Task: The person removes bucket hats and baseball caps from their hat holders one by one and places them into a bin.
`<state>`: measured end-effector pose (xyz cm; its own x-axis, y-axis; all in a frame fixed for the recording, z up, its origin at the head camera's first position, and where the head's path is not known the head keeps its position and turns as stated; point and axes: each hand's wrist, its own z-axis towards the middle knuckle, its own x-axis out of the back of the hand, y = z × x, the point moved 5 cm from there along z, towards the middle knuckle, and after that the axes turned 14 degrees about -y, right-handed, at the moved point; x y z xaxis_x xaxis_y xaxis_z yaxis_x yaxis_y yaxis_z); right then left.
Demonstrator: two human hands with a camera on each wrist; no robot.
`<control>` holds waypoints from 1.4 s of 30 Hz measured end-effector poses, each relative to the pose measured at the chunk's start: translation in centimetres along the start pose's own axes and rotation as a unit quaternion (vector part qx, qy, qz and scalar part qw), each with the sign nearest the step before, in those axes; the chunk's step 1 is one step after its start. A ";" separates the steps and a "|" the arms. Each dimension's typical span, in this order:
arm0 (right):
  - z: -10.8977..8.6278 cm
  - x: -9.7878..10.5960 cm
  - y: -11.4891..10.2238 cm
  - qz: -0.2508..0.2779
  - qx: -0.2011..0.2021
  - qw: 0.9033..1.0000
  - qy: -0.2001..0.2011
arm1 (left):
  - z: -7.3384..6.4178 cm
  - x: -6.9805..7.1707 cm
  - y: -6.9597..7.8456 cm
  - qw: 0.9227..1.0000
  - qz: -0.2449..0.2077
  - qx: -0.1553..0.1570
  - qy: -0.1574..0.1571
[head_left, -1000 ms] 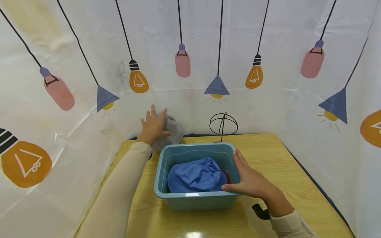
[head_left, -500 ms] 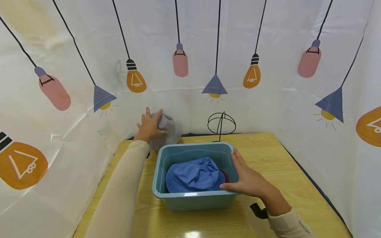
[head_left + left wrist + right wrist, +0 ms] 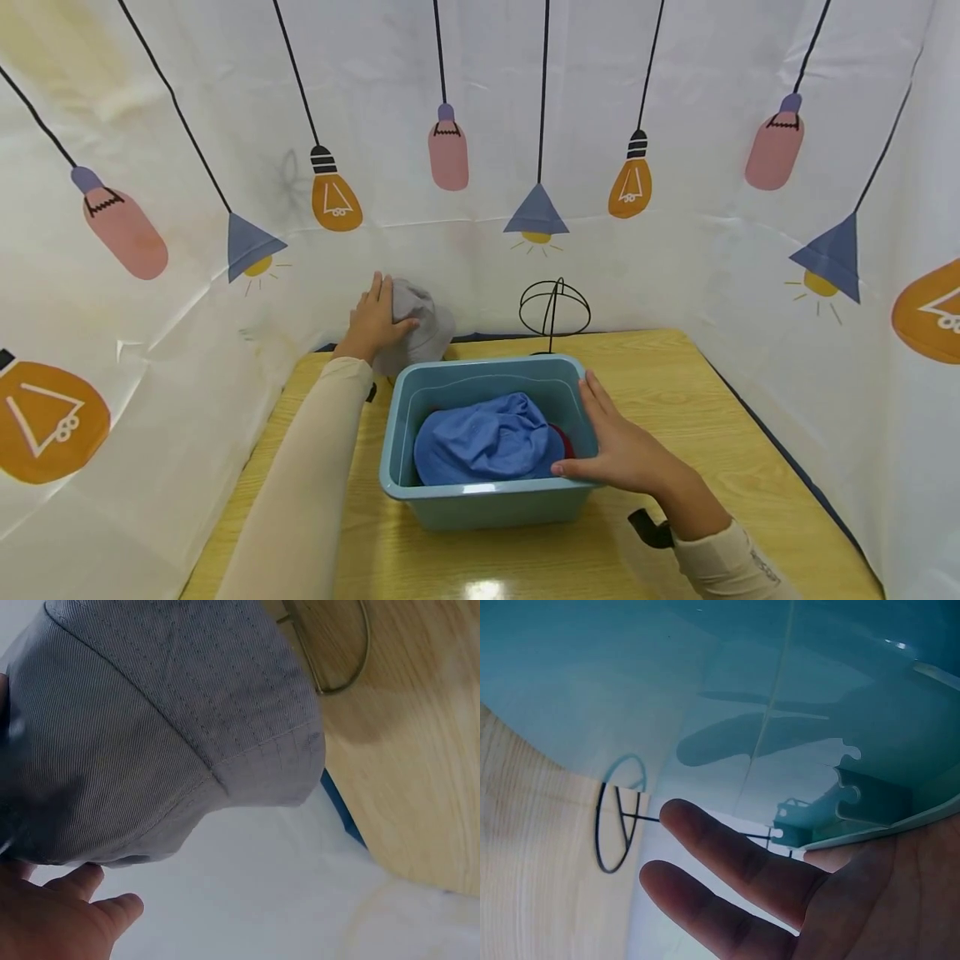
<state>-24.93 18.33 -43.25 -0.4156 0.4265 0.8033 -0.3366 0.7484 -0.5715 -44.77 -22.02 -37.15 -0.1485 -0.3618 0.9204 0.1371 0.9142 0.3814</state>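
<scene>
At the back left of the table, a grey bucket hat [image 3: 423,321] sits on a wire stand whose base [image 3: 352,679] shows in the left wrist view. My left hand [image 3: 372,323] grips the hat's left side, thumb on the near face and fingers together on the far side. In front of it stands a blue-green plastic basin [image 3: 480,502] holding a crumpled blue hat [image 3: 487,442] and something dark red [image 3: 564,446], mostly covered. My right hand [image 3: 626,450] rests against the basin's right rim, fingers extended along the outside and thumb on the front edge.
A bare black wire stand [image 3: 553,317] rises at the table's back edge, behind the basin. White sheeting [image 3: 675,275] printed with lamps and bulbs encloses the wood-grain table [image 3: 652,358] at the back and both sides.
The spread fingers of my left hand have drawn together against the grey bucket hat. My right hand keeps its place on the basin. The head view has shifted slightly.
</scene>
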 end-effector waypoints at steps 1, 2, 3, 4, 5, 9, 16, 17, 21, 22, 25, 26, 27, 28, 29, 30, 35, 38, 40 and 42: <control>0.0 0.0 0.0 -0.001 -0.001 1.000 0.001 | 0.0 0.1 0.0 1.000 0.002 0.002 0.000; 0.0 0.0 0.0 -0.002 -0.001 1.000 0.001 | 0.0 0.1 0.1 1.000 0.004 0.004 0.000; 0.1 0.1 0.0 -0.003 -0.001 1.000 0.001 | -0.1 0.2 0.1 1.000 0.005 0.006 0.000; 0.1 0.1 0.0 -0.003 -0.002 1.000 0.000 | -0.1 0.2 0.1 1.000 0.006 0.008 -0.001; 0.1 0.0 0.0 -0.004 -0.002 1.000 0.000 | -0.1 0.2 0.1 1.000 0.008 0.011 -0.003; 0.0 0.0 0.0 -0.003 -0.005 1.000 -0.001 | -0.2 0.4 0.2 1.000 0.007 0.013 -0.007; 0.0 0.0 0.0 0.000 -0.002 1.000 0.004 | -0.2 0.4 0.5 1.000 0.006 0.005 -0.007; 0.0 0.0 0.0 0.000 -0.002 1.000 0.003 | -0.1 0.3 0.5 1.000 0.005 0.005 -0.012; 0.0 0.1 0.0 0.002 -0.002 1.000 0.003 | 0.1 -0.1 0.4 0.999 0.007 0.015 -0.033; 0.0 0.1 0.0 0.003 -0.002 1.000 0.004 | 0.1 0.0 0.5 0.999 0.008 0.016 -0.035; 0.1 0.1 0.1 0.002 -0.004 1.000 0.005 | -0.1 0.3 0.7 0.999 0.022 0.015 -0.027; 0.1 0.1 0.2 0.003 -0.004 1.000 0.005 | -0.2 0.4 0.7 0.999 0.026 0.015 -0.025; 0.1 0.0 0.2 0.003 -0.004 1.000 0.005 | -0.3 0.5 0.8 0.999 0.027 0.014 -0.023; 0.2 0.0 0.2 0.003 -0.005 1.000 0.005 | -0.4 0.7 0.8 0.999 0.029 0.014 -0.023; 0.2 0.0 0.3 0.003 -0.005 1.000 0.005 | -0.4 0.8 0.8 0.999 0.030 0.015 -0.024; 0.1 0.0 0.3 0.003 -0.004 1.000 0.004 | -0.5 0.8 0.8 0.999 0.027 0.016 -0.026; 0.1 -0.1 0.3 0.002 -0.005 1.000 0.003 | -0.7 1.2 1.0 0.999 0.008 0.011 -0.029; 0.1 -0.2 0.2 0.001 -0.006 1.000 0.003 | -0.7 1.7 1.4 1.000 0.021 -0.013 -0.013; 0.1 -0.1 0.2 0.001 -0.007 1.000 0.003 | -0.8 2.2 1.8 0.999 0.032 -0.031 0.001; 0.0 -0.1 0.1 0.001 -0.006 1.000 0.005 | -0.8 2.6 2.0 0.998 0.034 -0.041 0.014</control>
<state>-24.99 18.39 -43.38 -0.4082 0.4322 0.8041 -0.3263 0.7536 -0.5707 -44.10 -21.22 -33.93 -0.1086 -0.3050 0.9461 0.2261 0.9192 0.3223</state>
